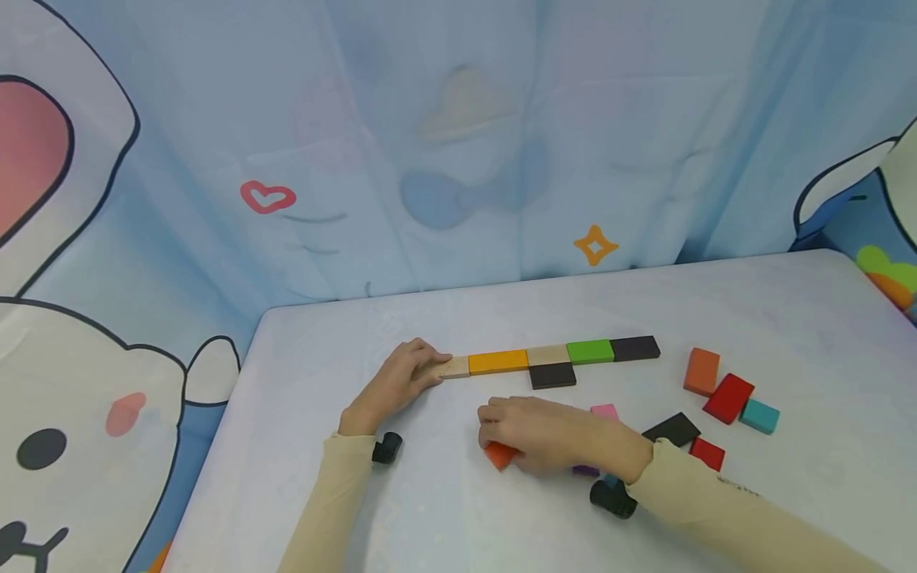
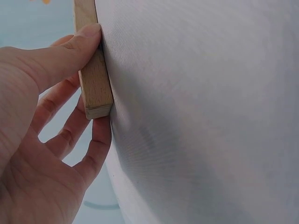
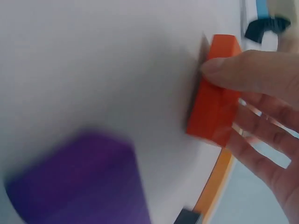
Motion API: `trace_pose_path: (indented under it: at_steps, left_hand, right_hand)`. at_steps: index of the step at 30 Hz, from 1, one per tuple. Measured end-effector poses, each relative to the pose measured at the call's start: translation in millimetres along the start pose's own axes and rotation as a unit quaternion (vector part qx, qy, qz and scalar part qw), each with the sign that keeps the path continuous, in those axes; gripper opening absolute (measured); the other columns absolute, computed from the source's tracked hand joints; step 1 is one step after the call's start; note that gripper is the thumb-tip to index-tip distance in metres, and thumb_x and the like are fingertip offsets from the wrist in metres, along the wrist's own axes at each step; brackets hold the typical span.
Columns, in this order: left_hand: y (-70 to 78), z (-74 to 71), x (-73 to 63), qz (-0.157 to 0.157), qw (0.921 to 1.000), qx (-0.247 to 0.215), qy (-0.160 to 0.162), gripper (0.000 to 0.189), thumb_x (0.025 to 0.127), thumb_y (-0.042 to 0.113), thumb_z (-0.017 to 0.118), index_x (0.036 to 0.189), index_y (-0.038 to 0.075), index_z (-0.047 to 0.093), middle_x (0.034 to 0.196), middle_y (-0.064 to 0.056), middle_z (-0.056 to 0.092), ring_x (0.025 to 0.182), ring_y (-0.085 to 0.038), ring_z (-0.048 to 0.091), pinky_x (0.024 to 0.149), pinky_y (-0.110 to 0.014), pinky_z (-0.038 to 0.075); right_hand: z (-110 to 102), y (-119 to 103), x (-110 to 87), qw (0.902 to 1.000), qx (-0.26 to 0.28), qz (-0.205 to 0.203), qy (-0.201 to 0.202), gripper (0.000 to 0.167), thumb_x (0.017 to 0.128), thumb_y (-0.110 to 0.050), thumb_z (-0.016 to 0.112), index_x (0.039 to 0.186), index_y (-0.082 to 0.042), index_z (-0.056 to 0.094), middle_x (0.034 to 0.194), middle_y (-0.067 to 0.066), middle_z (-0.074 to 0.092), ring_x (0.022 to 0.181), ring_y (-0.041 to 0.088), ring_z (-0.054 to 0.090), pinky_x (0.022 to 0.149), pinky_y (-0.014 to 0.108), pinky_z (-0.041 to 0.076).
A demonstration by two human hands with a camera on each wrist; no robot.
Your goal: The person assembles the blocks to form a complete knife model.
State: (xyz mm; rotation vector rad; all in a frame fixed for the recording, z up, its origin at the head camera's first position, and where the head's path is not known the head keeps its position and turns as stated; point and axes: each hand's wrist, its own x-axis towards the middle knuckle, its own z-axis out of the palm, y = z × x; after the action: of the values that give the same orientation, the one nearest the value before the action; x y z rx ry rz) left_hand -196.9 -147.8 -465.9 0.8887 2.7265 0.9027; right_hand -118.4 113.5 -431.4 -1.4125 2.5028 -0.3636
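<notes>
My left hand pinches a plain wooden block between thumb and fingers at the left end of a row lying flat on the table. Rightward along that row come a yellow block, another plain wooden block, a green block and a black block. A second black block lies against the row's near side. Nearer the front, my right hand grips an orange block by its sides, close over the white tabletop. In the head view the hand hides most of this block.
Loose blocks lie on the right: orange, red, teal, black and a smaller red one. A pink block and a purple block are beside the right forearm. A printed curtain hangs behind the table.
</notes>
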Motion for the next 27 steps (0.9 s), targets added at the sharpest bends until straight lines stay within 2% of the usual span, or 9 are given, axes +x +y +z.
trace_pose_path:
  at_steps: [3, 6, 12, 20, 27]
  left_hand:
    - [0.1, 0.2, 0.0, -0.003, 1.0000, -0.001, 0.000, 0.035, 0.097, 0.010, 0.075, 0.132, 0.008, 0.072, 0.122, -0.007, 0.065, 0.117, -0.026, 0.058, 0.105, -0.043, 0.048]
    - [0.4, 0.1, 0.4, -0.004, 1.0000, -0.003, 0.000, 0.034, 0.097, 0.010, 0.075, 0.131, 0.009, 0.072, 0.121, -0.007, 0.065, 0.117, -0.027, 0.058, 0.105, -0.044, 0.048]
    - [-1.3, 0.4, 1.2, -0.006, 1.0000, -0.006, 0.001, 0.034, 0.097, 0.011, 0.075, 0.131, 0.009, 0.072, 0.122, -0.007, 0.065, 0.118, -0.027, 0.058, 0.107, -0.044, 0.047]
    - [-3.2, 0.0, 0.6, 0.005, 1.0000, -0.005, 0.001, 0.035, 0.097, 0.012, 0.075, 0.131, 0.008, 0.072, 0.123, -0.007, 0.065, 0.118, -0.027, 0.058, 0.107, -0.045, 0.047]
    - [-2.9, -0.7, 0.2, 0.007, 1.0000, -0.005, 0.001, 0.035, 0.097, 0.011, 0.075, 0.131, 0.008, 0.072, 0.123, -0.007, 0.065, 0.119, -0.027, 0.058, 0.107, -0.045, 0.047]
  right_hand:
    - [-2.8, 15.1, -1.0, 0.9986, 0.016, 0.014, 0.048, 0.028, 0.085, -0.004, 0.084, 0.109, -0.014, 0.074, 0.106, -0.002, 0.063, 0.097, 0.014, 0.058, 0.093, 0.033, 0.057]
    - [-4.5, 27.9, -1.4, 0.9950, 0.029, 0.044, 0.085, 0.029, 0.085, -0.005, 0.086, 0.110, -0.013, 0.074, 0.107, 0.000, 0.063, 0.098, 0.017, 0.060, 0.092, 0.036, 0.058]
    - [-5.5, 41.5, 1.2, 0.9845, 0.056, 0.099, 0.134, 0.033, 0.086, -0.009, 0.086, 0.117, -0.009, 0.075, 0.114, 0.004, 0.064, 0.105, 0.021, 0.062, 0.095, 0.040, 0.059]
    - [-3.2, 46.9, 7.0, 0.9743, 0.066, 0.142, 0.162, 0.033, 0.088, -0.009, 0.085, 0.119, -0.006, 0.075, 0.114, 0.004, 0.063, 0.104, 0.020, 0.062, 0.097, 0.041, 0.058]
    - [-2.4, 47.4, 11.1, 0.9729, 0.048, 0.156, 0.164, 0.034, 0.086, -0.008, 0.086, 0.118, -0.003, 0.075, 0.115, 0.008, 0.064, 0.102, 0.022, 0.063, 0.095, 0.040, 0.059]
